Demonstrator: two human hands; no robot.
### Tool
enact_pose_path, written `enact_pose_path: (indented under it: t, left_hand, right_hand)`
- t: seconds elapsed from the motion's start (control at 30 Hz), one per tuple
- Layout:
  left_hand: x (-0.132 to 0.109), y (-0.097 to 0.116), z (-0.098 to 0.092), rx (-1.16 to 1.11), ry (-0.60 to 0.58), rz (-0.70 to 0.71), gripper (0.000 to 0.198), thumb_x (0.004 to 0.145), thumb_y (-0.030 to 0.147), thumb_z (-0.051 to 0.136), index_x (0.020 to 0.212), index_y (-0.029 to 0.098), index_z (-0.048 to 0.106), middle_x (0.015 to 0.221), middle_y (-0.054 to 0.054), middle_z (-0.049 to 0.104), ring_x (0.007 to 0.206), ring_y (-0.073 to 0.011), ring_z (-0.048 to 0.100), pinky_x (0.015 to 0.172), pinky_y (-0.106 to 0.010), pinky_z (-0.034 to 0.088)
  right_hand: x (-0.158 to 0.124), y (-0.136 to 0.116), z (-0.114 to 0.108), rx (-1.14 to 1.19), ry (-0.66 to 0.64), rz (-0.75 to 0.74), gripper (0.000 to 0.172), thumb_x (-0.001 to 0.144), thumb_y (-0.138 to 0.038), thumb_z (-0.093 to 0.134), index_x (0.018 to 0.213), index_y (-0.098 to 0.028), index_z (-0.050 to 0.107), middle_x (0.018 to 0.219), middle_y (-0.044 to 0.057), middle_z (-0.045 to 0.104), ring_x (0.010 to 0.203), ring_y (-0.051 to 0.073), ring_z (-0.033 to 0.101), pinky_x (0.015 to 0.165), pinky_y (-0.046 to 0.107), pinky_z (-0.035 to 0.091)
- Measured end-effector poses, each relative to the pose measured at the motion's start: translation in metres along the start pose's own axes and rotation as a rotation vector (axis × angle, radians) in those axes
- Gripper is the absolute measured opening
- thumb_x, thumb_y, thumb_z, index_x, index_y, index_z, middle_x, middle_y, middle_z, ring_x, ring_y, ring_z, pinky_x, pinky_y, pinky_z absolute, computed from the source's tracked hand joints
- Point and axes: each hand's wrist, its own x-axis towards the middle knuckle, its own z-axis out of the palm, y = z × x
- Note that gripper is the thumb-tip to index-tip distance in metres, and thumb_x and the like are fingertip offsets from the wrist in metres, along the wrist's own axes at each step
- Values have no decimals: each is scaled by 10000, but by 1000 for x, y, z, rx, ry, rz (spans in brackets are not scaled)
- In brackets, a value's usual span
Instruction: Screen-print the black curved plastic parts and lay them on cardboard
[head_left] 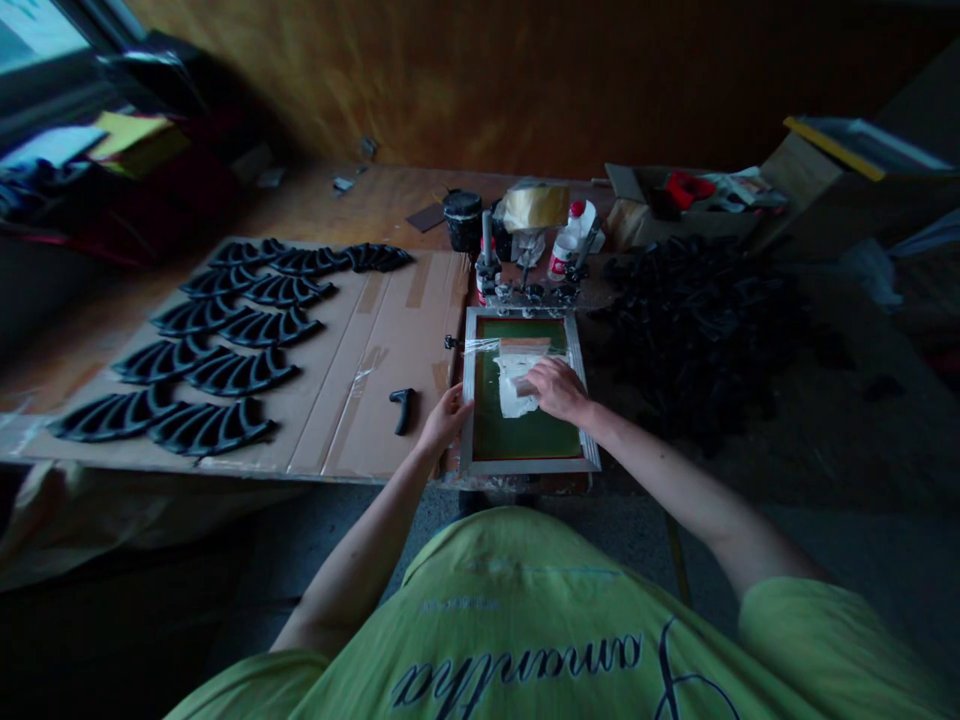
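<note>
A silkscreen frame [529, 466] with a metal rim and a green mesh [495, 440] lies in front of me. White ink [509, 372] is spread over the middle of the mesh, with a tan strip just behind it. My right hand [559, 388] is closed on a small squeegee [523, 385], whose edge rests in the ink; its grip is partly hidden by the fingers. At the frame's left side, my left hand [450, 415] has its fingers on the rim. One black curved handle-like piece [403, 410] lies alone on the cardboard to the left.
Rows of fanned black pieces [244, 370] cover the left of the cardboard [352, 400]. A dark heap of black pieces [697, 330] lies on the right. Behind the frame stand a clamp [529, 292], a black tub [462, 215] and bottles. An open carton [697, 210] is at back right.
</note>
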Motion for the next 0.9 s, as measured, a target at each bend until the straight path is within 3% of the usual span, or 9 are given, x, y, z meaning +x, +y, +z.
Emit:
enact_pose_path:
  t: [0.17,0.3,0.4,0.47,0.57,0.63,0.73,0.8,0.9]
  left_hand:
    - [2,-5,2,20,8,32,662,841,446,626,1423,158,496,939,-70,715,749,-159,654,612,-218,492]
    - [2,-4,2,9,20,36,653,849,436,616,1421,145,494,975,-82,717,764,-162,654,615,-223,494]
    - [2,-6,2,-22,12,30,673,842,458,624,1424,149,485,951,-74,711,720,-151,637,583,-219,479]
    - [1,-6,2,-42,6,31,681,832,468,637,1421,159,488,931,-64,705,695,-140,623,571,-212,468]
    - [-1,-2,2,-67,6,20,683,823,457,647,1419,163,487,876,-44,693,643,-120,595,549,-201,449]
    - [-3,4,1,-60,19,8,734,804,459,667,1444,166,457,803,-20,671,583,-105,561,512,-192,418]
    - [-11,21,-5,-40,13,4,846,762,479,715,1490,189,394,680,32,606,490,-85,488,453,-179,352]
    - [-17,38,-9,-60,12,35,796,759,509,719,1445,205,454,622,57,550,458,-76,446,430,-172,315]
    - [-25,73,-12,-172,63,120,567,833,635,584,1181,190,635,601,43,523,460,-80,443,420,-177,311]
  right_hand:
    - [-21,4,-13,70,-97,-225,248,726,-13,574,863,-174,704,861,66,693,904,220,552,772,329,338]
    - [-10,4,-11,82,13,-141,177,774,-60,596,830,-186,707,830,54,698,882,220,550,776,333,345]
    - [-19,-3,1,57,114,-118,268,797,-16,538,924,-168,718,943,78,717,912,224,559,791,341,366]
    - [-30,-6,6,72,104,-156,308,788,0,540,969,-173,721,976,77,722,918,220,573,787,336,379]
    - [-30,-4,1,103,53,-171,230,809,-66,616,960,-200,727,910,58,726,902,222,592,790,337,402]
    - [-13,-1,-8,117,73,-102,229,828,-147,677,1039,-225,720,943,50,732,918,227,602,817,350,424]
    - [25,9,-29,133,174,69,521,807,-211,746,1305,-280,612,1065,46,724,953,231,610,853,370,455]
    - [41,27,-47,152,251,172,637,799,-250,758,1396,-284,539,1045,47,719,925,228,618,851,373,471]
    - [34,73,-67,237,409,370,513,871,-370,662,1352,-218,570,947,54,709,835,211,630,809,362,491]
